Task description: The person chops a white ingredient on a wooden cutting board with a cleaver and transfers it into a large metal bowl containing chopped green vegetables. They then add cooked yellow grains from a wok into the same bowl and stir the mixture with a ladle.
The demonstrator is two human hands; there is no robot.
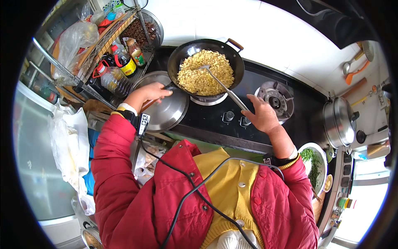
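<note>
A black wok (pixel 174 68) stands on the cooktop, filled with chopped yellowish food (pixel 203 82) that looks like scrambled egg in small bits. My left hand (pixel 150 94) is closed around the wok's long wooden handle (pixel 147 105). A metal wok spatula (pixel 222 84) lies with its blade in the food and its shaft over the near right rim. At the end of that shaft my right hand (pixel 262 114) has its fingers apart; whether thumb or palm touches the shaft, I cannot tell. Beneath my left hand, a round metal lid (pixel 168 113) lies on the stove.
A bare gas burner (pixel 276 99) and control knobs (pixel 229 116) are close to my right hand. Sauce bottles (pixel 126 62) crowd a wire rack at left. A lidded steel pot (pixel 337 121) and a bowl of chopped greens (pixel 314 165) stand at right. Cables (pixel 194 186) cross my chest.
</note>
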